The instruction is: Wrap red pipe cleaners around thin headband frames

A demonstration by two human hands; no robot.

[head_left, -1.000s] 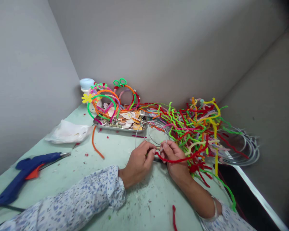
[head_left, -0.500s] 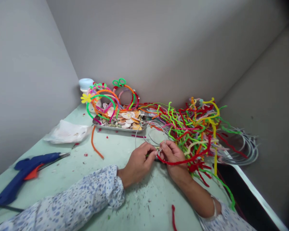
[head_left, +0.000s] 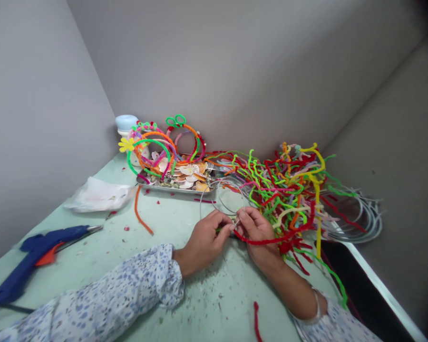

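My left hand (head_left: 205, 241) and my right hand (head_left: 257, 232) meet at the middle of the pale green table (head_left: 92, 247). Both pinch the end of a thin bare metal headband (head_left: 221, 197) that arcs away toward the tray. A red pipe cleaner (head_left: 274, 237) runs from my right fingers to the right, into the tangle. My left fingers are closed on the headband's tip; my right fingers pinch the pipe cleaner against it.
A big tangle of coloured pipe cleaners (head_left: 288, 185) lies right of my hands, with a stack of bare headbands (head_left: 360, 218) behind it. A metal tray (head_left: 171, 186) holds shells and wrapped headbands (head_left: 157, 147). A blue glue gun (head_left: 39, 251), a plastic bag (head_left: 96, 194) and a loose orange pipe cleaner (head_left: 141, 213) lie left.
Hardly anything has moved. My right fingers have shifted slightly along the headband's end with the red pipe cleaner; the view has drifted a little.
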